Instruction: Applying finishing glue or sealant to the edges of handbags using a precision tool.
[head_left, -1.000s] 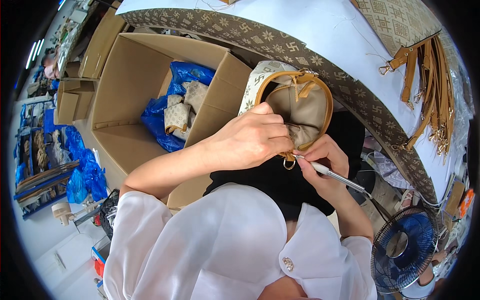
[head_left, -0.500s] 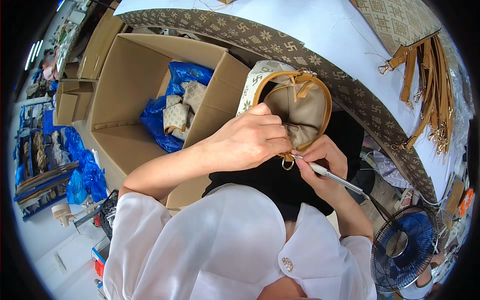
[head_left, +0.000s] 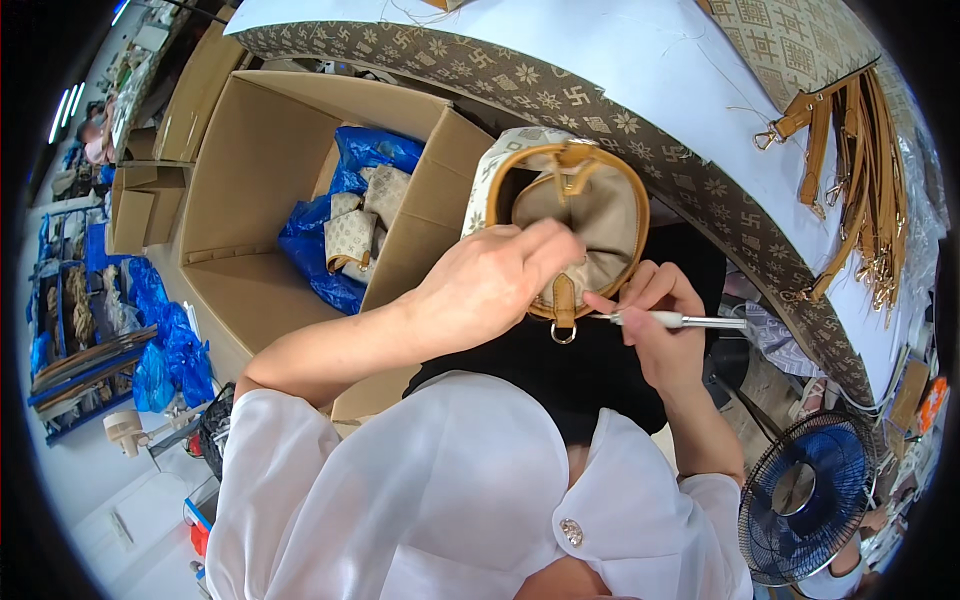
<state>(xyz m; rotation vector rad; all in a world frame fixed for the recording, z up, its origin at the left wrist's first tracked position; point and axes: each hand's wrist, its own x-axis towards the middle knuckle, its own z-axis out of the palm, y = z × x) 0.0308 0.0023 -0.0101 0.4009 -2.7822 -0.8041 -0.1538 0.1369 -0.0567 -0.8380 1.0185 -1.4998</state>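
Note:
A cream patterned bag with tan trim lies gaping on my lap, its beige lining showing. At its near rim sits a tan tab with a metal D-ring. My left hand is over the near left rim, fingers curled together and slightly blurred; whatever they pinch is too small or hidden. Between the fingers of my right hand is a pen-shaped tool with a white and silver handle. Its thin tip points left, close beside the tab.
An open cardboard box at left holds blue plastic and patterned pieces. Along the far side curves a white table with patterned edging; tan straps with metal clasps hang there. A black fan stands at lower right.
My left fingers have moved up and off the tab, which now shows. The tool has swung from slanting to nearly level, and the bag has shifted slightly left.

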